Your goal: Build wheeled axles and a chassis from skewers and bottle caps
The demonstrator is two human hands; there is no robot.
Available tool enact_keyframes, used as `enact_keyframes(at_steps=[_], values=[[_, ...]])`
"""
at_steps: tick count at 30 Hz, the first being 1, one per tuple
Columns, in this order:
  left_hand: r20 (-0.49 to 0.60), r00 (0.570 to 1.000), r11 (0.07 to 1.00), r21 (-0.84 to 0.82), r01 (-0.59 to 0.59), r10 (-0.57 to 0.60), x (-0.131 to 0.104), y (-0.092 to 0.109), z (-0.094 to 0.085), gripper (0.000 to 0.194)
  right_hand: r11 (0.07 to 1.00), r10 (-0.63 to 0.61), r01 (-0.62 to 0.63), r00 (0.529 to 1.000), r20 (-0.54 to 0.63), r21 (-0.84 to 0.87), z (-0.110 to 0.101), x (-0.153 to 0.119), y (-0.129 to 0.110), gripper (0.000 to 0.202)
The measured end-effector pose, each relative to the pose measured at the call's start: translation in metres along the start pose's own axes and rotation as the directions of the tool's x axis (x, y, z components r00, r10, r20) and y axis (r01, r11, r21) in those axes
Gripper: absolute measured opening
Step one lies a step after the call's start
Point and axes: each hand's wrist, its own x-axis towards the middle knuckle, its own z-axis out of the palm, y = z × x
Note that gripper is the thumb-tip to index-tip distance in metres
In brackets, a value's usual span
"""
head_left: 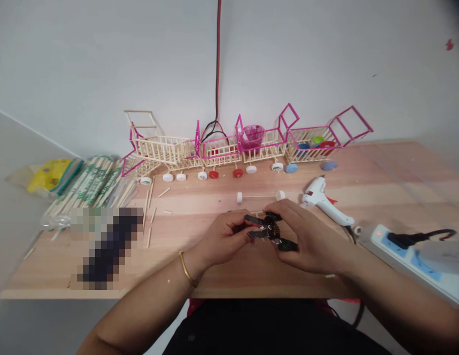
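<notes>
Fingers of right hand round pliers

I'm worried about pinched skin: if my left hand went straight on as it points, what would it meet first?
Your left hand would likely meet the black plier-like tool in your right hand; any gap between them is unclear.

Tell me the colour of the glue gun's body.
The glue gun has a white body; the head view shows it best.
</notes>
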Motion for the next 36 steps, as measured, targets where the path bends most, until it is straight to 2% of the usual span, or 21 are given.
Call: enact_keyframes(at_steps=[9, 16, 23, 30, 33, 35, 36], values=[[-0.002, 1.000, 0.998, 0.066, -0.011, 0.012, 0.000, -0.003, 0.000, 0.016, 0.999, -0.023, 0.022, 0.999, -0.022, -0.045, 0.001, 0.001, 0.001, 0.062], [0.033, 0.998, 0.993, 0.098, -0.060, 0.057, 0.001, -0.004, -0.001, 0.018, 1.000, -0.031, 0.031, 0.999, -0.011, 0.003, 0.002, 0.001, 0.002, 0.057], [0.089, 0.992, 0.984, 0.149, -0.100, 0.088, 0.001, -0.001, -0.002, 0.016, 0.997, -0.066, 0.065, 0.998, -0.020, -0.047, 0.012, -0.006, 0.012, 0.063], [0.114, 0.984, 0.967, 0.199, -0.159, 0.138, -0.001, 0.004, -0.002, 0.015, 0.996, -0.086, 0.086, 0.996, -0.028, -0.022, 0.015, -0.006, 0.017, 0.055], [0.056, 0.993, 0.982, 0.157, -0.107, 0.099, -0.002, 0.003, -0.003, 0.015, 0.993, -0.113, 0.114, 0.992, -0.058, 0.010, 0.006, -0.006, 0.011, 0.056], [-0.050, 0.997, 0.996, 0.075, -0.051, 0.055, -0.001, 0.001, -0.004, 0.014, 0.985, -0.152, 0.152, 0.988, -0.012, 0.077, -0.003, -0.007, 0.005, 0.057], [-0.110, 0.993, 0.999, 0.023, -0.037, 0.039, 0.000, 0.000, -0.005, 0.013, 0.981, -0.165, 0.155, 0.984, 0.075, 0.116, -0.007, -0.007, 0.001, 0.058]])
